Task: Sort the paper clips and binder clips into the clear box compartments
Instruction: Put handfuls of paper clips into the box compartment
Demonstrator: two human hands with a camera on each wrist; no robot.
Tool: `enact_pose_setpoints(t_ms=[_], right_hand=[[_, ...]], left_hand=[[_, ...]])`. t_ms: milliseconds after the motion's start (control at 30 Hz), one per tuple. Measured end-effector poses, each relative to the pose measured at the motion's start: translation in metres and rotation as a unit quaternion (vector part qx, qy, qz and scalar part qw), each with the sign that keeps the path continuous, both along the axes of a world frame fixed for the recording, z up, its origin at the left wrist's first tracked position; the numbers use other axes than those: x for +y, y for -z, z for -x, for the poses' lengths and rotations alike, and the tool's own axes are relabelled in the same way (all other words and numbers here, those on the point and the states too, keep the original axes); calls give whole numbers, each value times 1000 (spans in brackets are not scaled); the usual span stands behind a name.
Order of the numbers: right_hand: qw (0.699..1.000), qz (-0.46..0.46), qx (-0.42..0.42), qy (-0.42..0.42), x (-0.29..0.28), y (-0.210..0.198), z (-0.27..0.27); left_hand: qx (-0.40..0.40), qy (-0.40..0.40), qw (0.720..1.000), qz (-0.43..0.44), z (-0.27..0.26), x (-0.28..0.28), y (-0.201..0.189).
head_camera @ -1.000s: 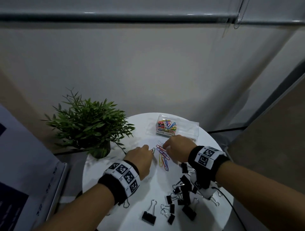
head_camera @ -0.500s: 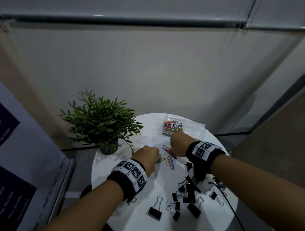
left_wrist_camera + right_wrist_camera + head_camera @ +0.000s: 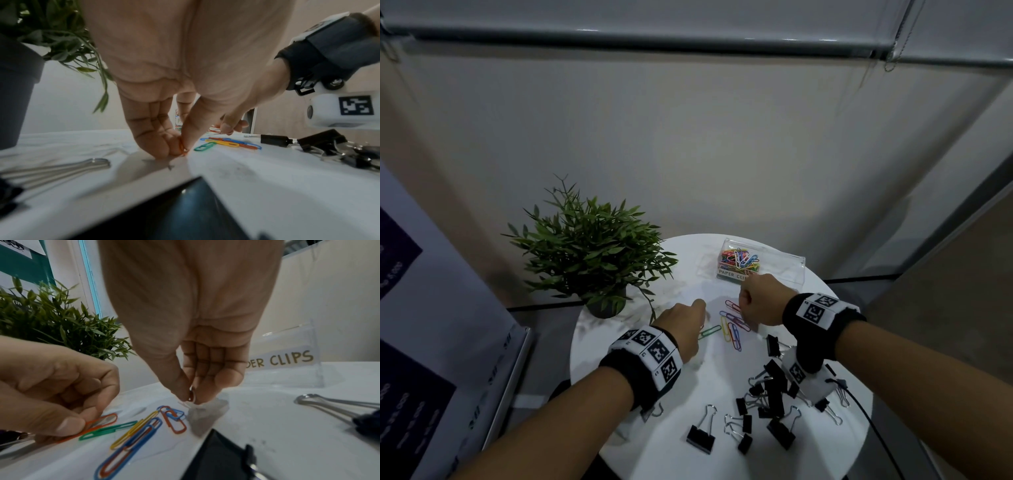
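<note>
On the bench (image 3: 722, 383), both hands pinch paper clips, left hand (image 3: 681, 325) an orange one, right hand (image 3: 760, 301) a red one; loose paper clips (image 3: 732, 329) and all binder clips (image 3: 774, 397) remain outside the half-filled clear box (image 3: 784, 270).

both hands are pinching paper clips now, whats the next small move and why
Probably lift both hands to the clear box: left pinches an orange clip, right a dark red one, and the paper clip compartment lies just beyond.

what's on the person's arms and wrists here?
Bare forearms, no sleeves. The left wrist band and right wrist band are black, each carrying white blocks printed with square black-and-white markers. A white camera housing hangs under the right wrist, trailing a black cable.
</note>
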State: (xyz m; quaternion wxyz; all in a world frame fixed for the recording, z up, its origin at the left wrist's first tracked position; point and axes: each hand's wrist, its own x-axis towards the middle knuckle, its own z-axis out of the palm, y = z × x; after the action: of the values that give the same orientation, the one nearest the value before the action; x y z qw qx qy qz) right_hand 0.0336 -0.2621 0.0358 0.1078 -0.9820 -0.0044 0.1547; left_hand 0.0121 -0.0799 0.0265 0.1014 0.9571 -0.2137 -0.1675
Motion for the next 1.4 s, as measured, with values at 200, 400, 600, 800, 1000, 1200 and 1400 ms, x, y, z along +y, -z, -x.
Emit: enact_pose_setpoints(t_ms=[200,400,600,800,1000,1200,1400], right_hand=[[991,-110,-65,26,-10,-7,6],[969,-194,-133,81,-21,-22,-1],[951,-202,-182,146,-28,-27,-16],[946,-187,-187,190,-28,-27,-36],[944,-184,-171,212,-25,-23,-52],[946,-180,-165,215,-27,-19,-56],[945,-201,-169,198,-29,-16,-53]], left_hand=[[-6,-43,997,67,-9,3,-1],[-9,-76,989,128,-24,-11,-12],[-50,-88,979,176,-61,-38,-39],[-84,-104,971,201,-94,-68,-53],[-60,-86,981,163,-105,-91,-40],[-54,-38,992,109,-110,-96,-33],[-69,-3,995,74,-114,-93,-32]])
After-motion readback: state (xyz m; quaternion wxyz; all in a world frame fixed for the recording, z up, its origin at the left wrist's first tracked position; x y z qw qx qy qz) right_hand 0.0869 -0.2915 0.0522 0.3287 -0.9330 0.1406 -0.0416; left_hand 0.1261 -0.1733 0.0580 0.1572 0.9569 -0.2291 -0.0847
